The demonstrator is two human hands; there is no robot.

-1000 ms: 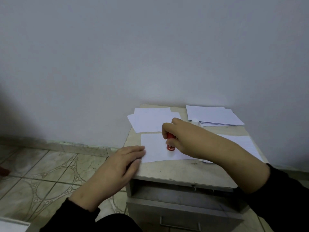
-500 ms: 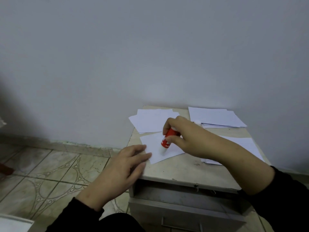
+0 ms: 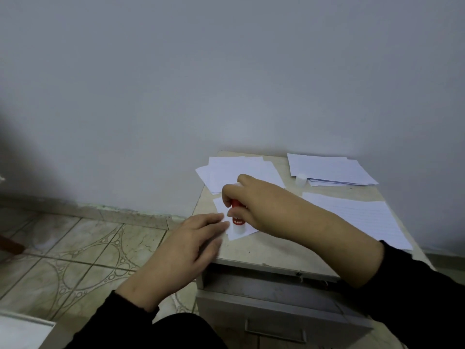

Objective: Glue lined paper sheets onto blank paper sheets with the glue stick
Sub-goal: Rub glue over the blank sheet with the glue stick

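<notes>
Two hands work one sheet (image 3: 240, 233) on the table (image 3: 276, 250): right hand (image 3: 251, 200) grips the glue stick (image 3: 237, 217), now upright; left hand (image 3: 198, 238), fingers flat, pins the rotated sheet; gluing continues.

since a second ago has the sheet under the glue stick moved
Yes. The sheet has turned clockwise and slid toward the cabinet's left edge; it lay square before, and now a corner points at the front edge.
</notes>
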